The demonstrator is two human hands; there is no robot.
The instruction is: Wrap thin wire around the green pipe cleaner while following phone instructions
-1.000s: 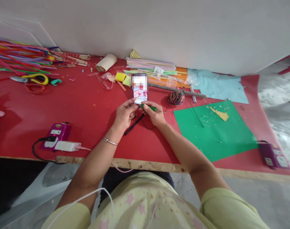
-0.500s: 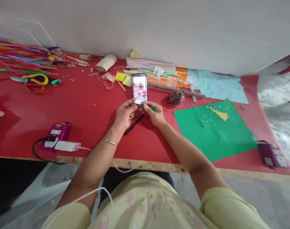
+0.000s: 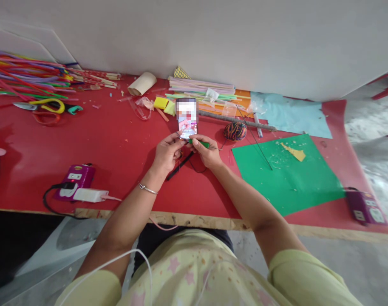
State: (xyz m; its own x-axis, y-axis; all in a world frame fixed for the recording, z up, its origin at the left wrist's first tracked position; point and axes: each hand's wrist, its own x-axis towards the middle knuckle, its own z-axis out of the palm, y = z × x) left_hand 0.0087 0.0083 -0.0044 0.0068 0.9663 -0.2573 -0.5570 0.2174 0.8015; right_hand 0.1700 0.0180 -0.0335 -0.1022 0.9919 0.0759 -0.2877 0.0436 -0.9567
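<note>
My left hand (image 3: pixel 167 154) and my right hand (image 3: pixel 208 154) meet over the middle of the red table (image 3: pixel 117 144), fingertips pinched together. A green-handled hook tool (image 3: pixel 200 144) lies in my right fingers, its thin metal tip pointing right. My left fingers pinch something small at the tool's near end; I cannot make it out. A phone (image 3: pixel 187 118) with a lit screen stands just behind both hands. A ball of multicoloured yarn (image 3: pixel 235 131) lies to the right of my right hand. A black stick (image 3: pixel 179 166) lies on the table under my hands.
A green sheet (image 3: pixel 286 174) with scraps and a thin wire lies at right. Straws and paper sheets (image 3: pixel 200 87) line the wall. Pipe cleaners (image 3: pixel 24 74) and yellow scissors (image 3: pixel 47 105) are at far left. A purple power strip (image 3: pixel 74 180) with a white charger sits front left, another (image 3: pixel 366 208) front right.
</note>
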